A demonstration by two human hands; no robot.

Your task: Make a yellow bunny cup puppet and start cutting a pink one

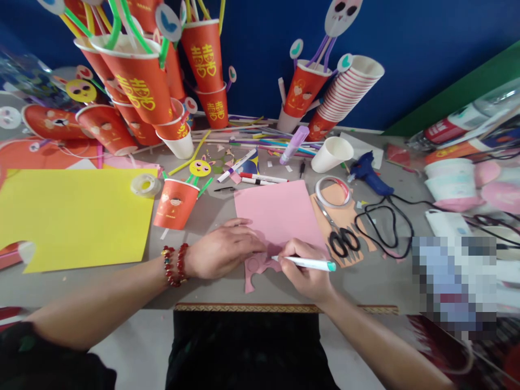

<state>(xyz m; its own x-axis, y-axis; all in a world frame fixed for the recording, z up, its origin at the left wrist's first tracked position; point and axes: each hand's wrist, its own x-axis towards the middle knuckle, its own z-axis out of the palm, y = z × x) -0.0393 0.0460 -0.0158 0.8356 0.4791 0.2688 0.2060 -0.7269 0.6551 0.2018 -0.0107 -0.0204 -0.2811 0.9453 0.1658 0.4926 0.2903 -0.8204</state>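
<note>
A sheet of pink paper (284, 211) with a ragged cut lower edge lies on the grey table. My left hand (225, 249) rests flat across its left side, fingers stretched out; a red bead bracelet is on the wrist. In my right hand (306, 268) is a white marker with a green end (312, 264), its tip at the paper's lower part beside my left fingertips. A round outline is drawn near the lower left of the sheet. Black-handled scissors (343, 241) lie just right of the paper, on orange paper (325, 216).
A red paper cup (177, 203) with a yellow rabbit face stands left of the pink sheet. Yellow paper (77, 216) and a tape roll (145, 185) lie farther left. Markers (266, 177), a white cup (332, 154) and stacked cups (349, 89) are behind. A blue glue gun (371, 173) trails its cord at right.
</note>
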